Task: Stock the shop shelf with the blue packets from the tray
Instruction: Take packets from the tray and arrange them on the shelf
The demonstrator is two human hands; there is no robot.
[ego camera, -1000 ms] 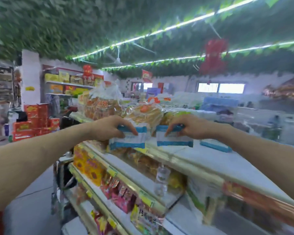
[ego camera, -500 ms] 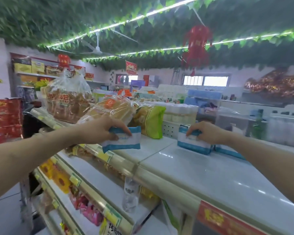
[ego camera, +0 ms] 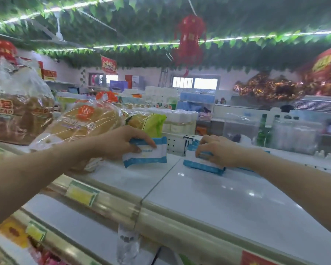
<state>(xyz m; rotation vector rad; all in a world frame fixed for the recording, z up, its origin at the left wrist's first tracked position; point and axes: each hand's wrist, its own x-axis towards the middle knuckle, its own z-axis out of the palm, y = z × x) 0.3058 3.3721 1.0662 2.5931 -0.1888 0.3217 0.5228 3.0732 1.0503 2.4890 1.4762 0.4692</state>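
Observation:
My left hand [ego camera: 120, 143] grips a blue and white packet [ego camera: 151, 153] upright, its lower edge just above the white top shelf [ego camera: 208, 194]. A second blue and white packet [ego camera: 201, 161] rests on that shelf to the right, with my right hand [ego camera: 218, 151] closed over its top. Behind my right wrist a strip of another blue packet [ego camera: 245, 169] shows on the shelf, mostly hidden by my arm. The tray is out of view.
Bagged bread loaves [ego camera: 80, 123] and a green bag [ego camera: 151, 123] crowd the shelf's left side behind my left hand. A perforated white divider [ego camera: 175, 145] stands at the back. Lower shelves [ego camera: 65, 217] with price tags and snacks run below left. A green bottle [ego camera: 263, 131] stands far right.
Both hands have carried their packets forward over the top shelf. The right packet now rests on the shelf; the left one has moved right and lower, closer to the shelf surface.

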